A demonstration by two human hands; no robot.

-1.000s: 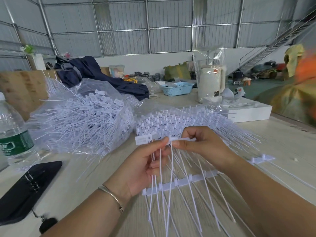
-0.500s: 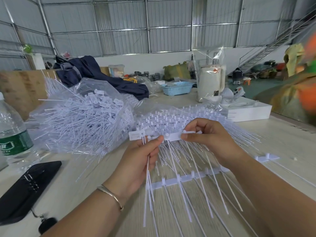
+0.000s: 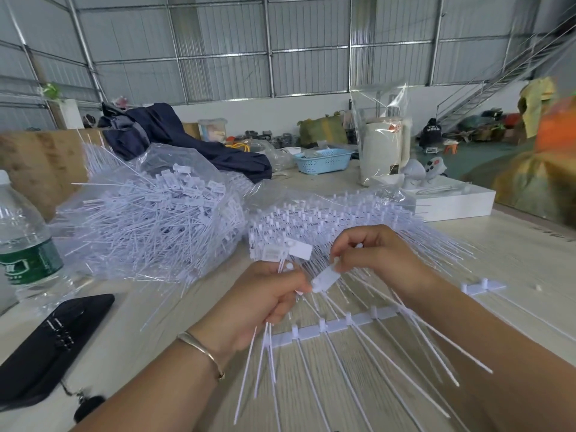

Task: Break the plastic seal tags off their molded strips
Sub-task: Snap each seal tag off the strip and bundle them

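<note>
The left hand (image 3: pixel 265 299) grips loose seal tags (image 3: pixel 297 251); the right hand (image 3: pixel 371 260) pinches one tag head (image 3: pixel 325 280). Light, springy plastic: best held at the head, beside the grip.

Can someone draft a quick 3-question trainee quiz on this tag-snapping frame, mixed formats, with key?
1. True or false: the left hand holds several loose white plastic seal tags.
2. What does the right hand pinch? A) the clear plastic water bottle B) a white tag head C) the black phone
3. Fill in: the white molded strip lies on the pale wooden ____.

Key: 1 true; 2 B; 3 table.
</note>
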